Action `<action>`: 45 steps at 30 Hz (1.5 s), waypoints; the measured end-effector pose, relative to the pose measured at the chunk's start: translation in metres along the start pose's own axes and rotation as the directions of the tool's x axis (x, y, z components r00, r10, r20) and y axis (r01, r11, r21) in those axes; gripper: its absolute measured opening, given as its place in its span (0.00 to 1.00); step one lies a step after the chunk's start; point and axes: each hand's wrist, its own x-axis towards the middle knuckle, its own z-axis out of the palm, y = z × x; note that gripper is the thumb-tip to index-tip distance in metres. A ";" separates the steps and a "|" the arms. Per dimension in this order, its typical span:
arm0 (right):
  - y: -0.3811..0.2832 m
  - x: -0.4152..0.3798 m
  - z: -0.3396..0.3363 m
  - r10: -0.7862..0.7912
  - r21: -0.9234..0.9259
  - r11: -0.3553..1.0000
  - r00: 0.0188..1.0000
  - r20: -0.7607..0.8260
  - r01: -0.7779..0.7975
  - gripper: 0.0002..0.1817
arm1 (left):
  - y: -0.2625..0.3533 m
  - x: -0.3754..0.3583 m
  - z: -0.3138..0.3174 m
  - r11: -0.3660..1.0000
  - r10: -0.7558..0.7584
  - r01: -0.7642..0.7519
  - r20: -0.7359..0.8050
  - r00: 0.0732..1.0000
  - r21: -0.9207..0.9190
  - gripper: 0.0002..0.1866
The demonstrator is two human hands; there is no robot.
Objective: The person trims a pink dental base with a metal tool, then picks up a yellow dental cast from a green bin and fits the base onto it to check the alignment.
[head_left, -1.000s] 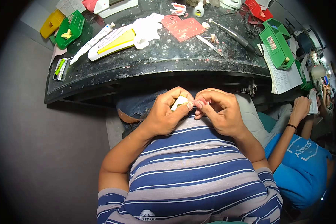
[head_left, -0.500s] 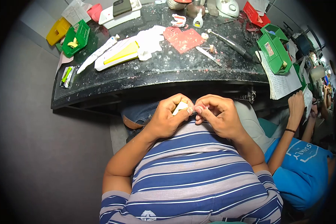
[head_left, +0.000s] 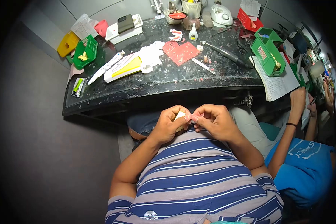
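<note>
My left hand (head_left: 169, 126) is closed around a small cream-coloured plaster dental cast (head_left: 180, 115), held close to my striped shirt below the bench edge. Fingers hide most of the cast. My right hand (head_left: 215, 121) meets the left at the fingertips, its thumb and forefinger pinched together. A little pink shows at the pinch, too small to name. On the bench beyond lie a red wax sheet (head_left: 181, 53), a white knife-like tool (head_left: 206, 68) and a handpiece with a dark grip (head_left: 226, 54).
The black bench (head_left: 138, 89) carries a set of model teeth (head_left: 176, 35), a dropper bottle (head_left: 193, 33), a tube (head_left: 104, 68), a yellow-and-white box (head_left: 125, 68), and green bins (head_left: 267, 56) beside a notebook (head_left: 274, 84). A co-worker in a blue shirt (head_left: 304, 168) sits at right.
The view has tilted up slightly, so more of the bench's back shows. Both hands stay together at the cast, with the fingertips shifted a little.
</note>
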 end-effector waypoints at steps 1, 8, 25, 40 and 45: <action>-0.001 -0.003 -0.001 -0.015 -0.079 0.997 1.000 0.008 0.015 0.09 | -0.001 -0.003 0.002 1.000 -0.008 0.008 -0.001 1.000 -0.014 0.07; 0.003 -0.040 0.007 -0.103 -0.244 0.962 0.991 0.081 0.120 0.09 | -0.021 -0.045 0.021 1.000 0.020 -0.020 -0.048 0.999 0.002 0.08; 0.023 -0.133 0.068 0.027 -0.226 0.974 0.974 0.224 0.025 0.06 | -0.062 -0.180 0.066 0.985 -0.035 0.001 -0.197 0.980 -0.172 0.08; -0.036 0.074 0.133 0.205 -0.180 0.974 0.864 0.461 -0.135 0.07 | 0.001 -0.138 -0.068 0.667 -0.008 -0.127 -0.178 0.984 -0.734 0.10; -0.108 0.148 0.168 0.177 -0.204 0.976 0.841 0.512 -0.082 0.08 | 0.090 -0.125 -0.110 0.666 0.067 -0.266 -0.299 0.952 -0.697 0.12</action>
